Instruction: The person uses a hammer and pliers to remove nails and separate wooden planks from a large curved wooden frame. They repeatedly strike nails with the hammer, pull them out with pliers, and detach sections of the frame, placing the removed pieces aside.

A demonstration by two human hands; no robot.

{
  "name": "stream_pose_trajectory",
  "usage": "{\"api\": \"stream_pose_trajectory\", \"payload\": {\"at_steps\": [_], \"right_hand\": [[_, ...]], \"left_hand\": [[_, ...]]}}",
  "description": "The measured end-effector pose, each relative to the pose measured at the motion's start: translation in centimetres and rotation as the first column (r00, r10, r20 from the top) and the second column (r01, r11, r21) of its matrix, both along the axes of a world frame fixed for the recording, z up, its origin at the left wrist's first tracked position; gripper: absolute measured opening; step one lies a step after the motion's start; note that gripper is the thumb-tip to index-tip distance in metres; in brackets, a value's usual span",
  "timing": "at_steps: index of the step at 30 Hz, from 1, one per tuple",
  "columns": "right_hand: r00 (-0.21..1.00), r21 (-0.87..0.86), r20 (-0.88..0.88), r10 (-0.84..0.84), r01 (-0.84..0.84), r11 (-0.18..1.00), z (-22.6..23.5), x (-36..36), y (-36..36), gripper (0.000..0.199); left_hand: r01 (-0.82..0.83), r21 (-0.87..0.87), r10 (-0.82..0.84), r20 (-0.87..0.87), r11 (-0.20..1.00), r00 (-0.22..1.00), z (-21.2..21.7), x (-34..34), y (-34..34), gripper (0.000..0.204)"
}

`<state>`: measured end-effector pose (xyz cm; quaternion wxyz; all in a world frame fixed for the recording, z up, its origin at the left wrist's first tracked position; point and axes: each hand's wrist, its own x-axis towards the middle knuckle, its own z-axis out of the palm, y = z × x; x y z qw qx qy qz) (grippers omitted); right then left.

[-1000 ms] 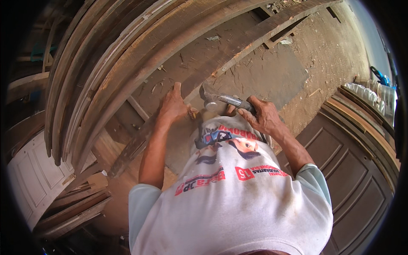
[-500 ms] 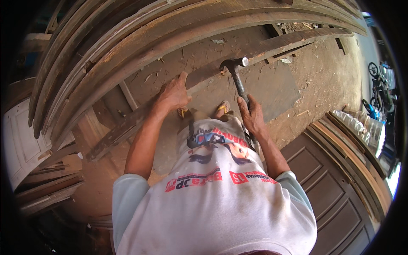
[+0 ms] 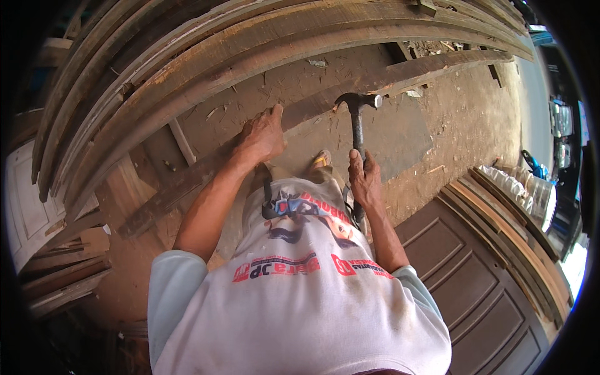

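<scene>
wrapped tight around the lower part of the handle, the right hand (image 3: 365, 181) holds a dark steel claw hammer (image 3: 357, 122) upright, its head raised just above the long weathered brown wooden plank (image 3: 400, 72) that runs slantwise across the dirt floor. the left hand (image 3: 262, 137) lies flat on that same plank, fingers spread and pressing down, closed on nothing; whether a nail sits under the fingertips is too small to tell.

the hammer looks head-heavy and stiff, so a hold low on the handle, as it is taken now, likely gives the most swing, while the smooth shaft could slip in a sweaty palm. the plank seems long, rigid and rough, probably splintery at its edges, and likely heavy enough to want bracing near the point of the blow.

curved stacked wooden beams (image 3: 187, 56) arch over the upper left. a dark brown panelled wooden door (image 3: 475, 275) lies flat at the lower right, with more boards (image 3: 519, 237) stacked on edge just beside it. a pale bucket-like container (image 3: 531, 190) stands near those boards; what is in it cannot be made out. a sandalled foot (image 3: 322, 159) shows between the two arms.
</scene>
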<state>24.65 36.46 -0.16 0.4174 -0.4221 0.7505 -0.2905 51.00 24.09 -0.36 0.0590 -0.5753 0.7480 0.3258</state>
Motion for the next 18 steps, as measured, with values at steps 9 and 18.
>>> {"api": "stream_pose_trajectory", "payload": {"at_steps": [9,18], "right_hand": [[0.950,-0.384,0.295,-0.103,0.217,0.898,0.8,2.6,-0.3,0.049],[0.991,-0.084,0.070,-0.116,0.122,0.989,2.1,2.7,1.3,0.056]], "left_hand": [[-0.013,-0.011,0.012,-0.086,1.000,0.996,0.6,0.8,-0.2,0.060],[0.003,-0.045,-0.007,-0.083,0.999,0.997,0.4,1.7,0.4,0.064]]}}
